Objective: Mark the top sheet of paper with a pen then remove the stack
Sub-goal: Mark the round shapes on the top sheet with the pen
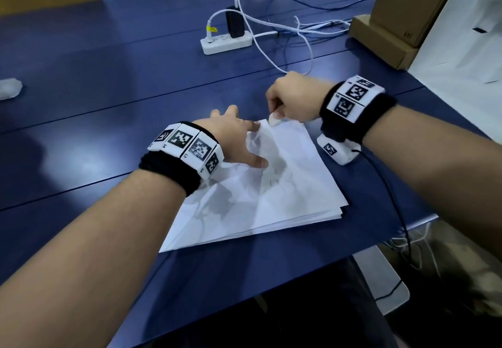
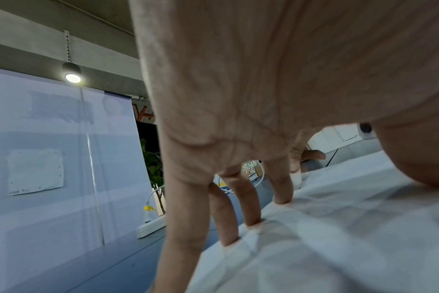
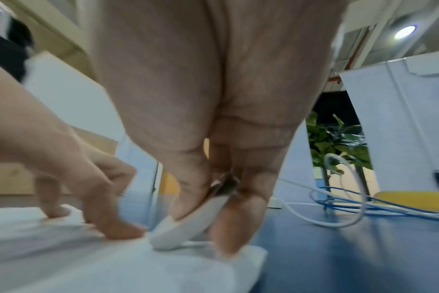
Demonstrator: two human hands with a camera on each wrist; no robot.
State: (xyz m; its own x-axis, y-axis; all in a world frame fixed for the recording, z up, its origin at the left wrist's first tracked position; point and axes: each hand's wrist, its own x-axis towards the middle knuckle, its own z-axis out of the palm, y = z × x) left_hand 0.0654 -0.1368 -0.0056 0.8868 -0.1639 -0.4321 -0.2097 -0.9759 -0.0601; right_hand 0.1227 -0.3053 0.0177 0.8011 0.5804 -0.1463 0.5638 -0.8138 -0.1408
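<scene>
A stack of white paper (image 1: pixel 271 206) lies on the blue table (image 1: pixel 108 103), close to its near edge. My left hand (image 1: pixel 244 143) rests on the top sheet with spread, straight fingers, and the fingertips (image 2: pixel 253 218) press the paper (image 2: pixel 338 237) down. At the stack's far corner my right hand (image 1: pixel 288 100) pinches a short white pen-like object (image 1: pixel 273 119). Between thumb and finger, its rounded white end (image 3: pixel 186 228) touches the paper (image 3: pixel 88 257) beside my left hand (image 3: pixel 100 188). A faint mark (image 1: pixel 275 183) shows mid-sheet.
A white power strip (image 1: pixel 225 41) with a black charger and loose white and blue cables (image 1: pixel 298 29) lies beyond the stack. Cardboard boxes (image 1: pixel 407 7) stand at the far right. A crumpled white item (image 1: pixel 9 88) sits at the left edge. The table's edge runs just right of the stack.
</scene>
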